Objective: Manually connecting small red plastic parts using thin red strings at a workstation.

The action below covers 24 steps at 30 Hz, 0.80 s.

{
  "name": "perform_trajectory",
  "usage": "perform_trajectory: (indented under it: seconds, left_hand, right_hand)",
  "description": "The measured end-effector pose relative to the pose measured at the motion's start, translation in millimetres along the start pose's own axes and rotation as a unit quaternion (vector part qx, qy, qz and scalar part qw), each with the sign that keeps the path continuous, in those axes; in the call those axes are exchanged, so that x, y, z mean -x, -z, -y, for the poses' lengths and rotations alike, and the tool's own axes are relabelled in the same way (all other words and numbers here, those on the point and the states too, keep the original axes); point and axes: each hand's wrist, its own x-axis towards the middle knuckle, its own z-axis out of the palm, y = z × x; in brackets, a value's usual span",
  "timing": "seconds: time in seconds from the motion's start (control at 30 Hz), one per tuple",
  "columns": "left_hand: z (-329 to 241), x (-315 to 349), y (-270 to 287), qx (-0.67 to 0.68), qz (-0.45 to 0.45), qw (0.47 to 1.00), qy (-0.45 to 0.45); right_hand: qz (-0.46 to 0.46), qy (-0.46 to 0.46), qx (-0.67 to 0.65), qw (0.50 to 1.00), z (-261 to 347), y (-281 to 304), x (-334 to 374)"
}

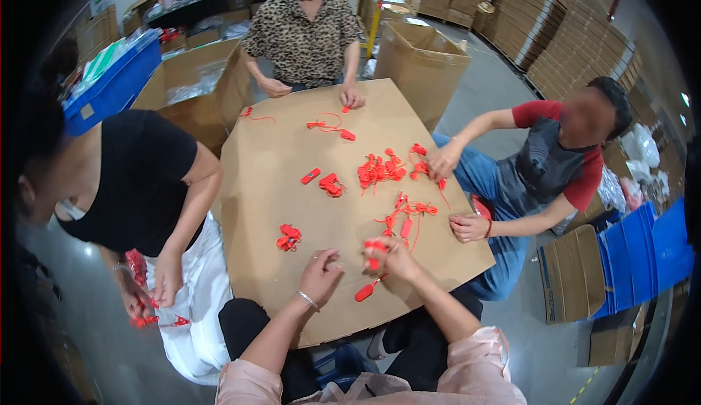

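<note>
My right hand [398, 262] is closed on small red plastic pieces [375, 246] with cord, slightly blurred, over the near side of the cardboard tabletop [266, 142]. A flat red tag [364, 292] on a short cord is just below that hand. My left hand [320, 279] is close by at the left, its fingers loosely curled and apart, with nothing visible in them. A small red bundle [288, 238] lies beyond it to the left. Past my right hand are tangled red cords with tags [406, 215].
A larger red pile [380, 170], another bundle [331, 185] and a single red piece [311, 176] lie mid-table. Co-workers sit at left and right, and one is across the table, all handling red pieces. Cardboard boxes [423, 62] and blue bins [117, 76] surround us.
</note>
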Motion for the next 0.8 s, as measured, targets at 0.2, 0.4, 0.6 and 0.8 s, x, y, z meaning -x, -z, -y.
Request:
perform_trajectory:
  seconds: [0.2,0.4,0.6,0.8]
  left_hand:
    - [-13.0,8.7,3.2,0.387,0.133,0.89,0.201]
    - [1.9,7.6,10.4,0.431,0.147,0.849,0.267]
    - [11.2,7.6,16.2,0.376,0.053,0.893,0.241]
    - [18.1,11.9,59.2,0.045,-0.011,0.987,0.155]
  right_hand:
    - [0.016,0.017,0.084,0.996,-21.9,-51.8,14.0]
    - [-0.067,0.258,0.339,0.903,-37.4,-62.2,12.1]
    - [-0.079,0.205,0.346,0.912,-19.4,-49.2,19.4]
    - [-0.196,0.246,0.49,0.813,-2.3,-4.0,17.9]
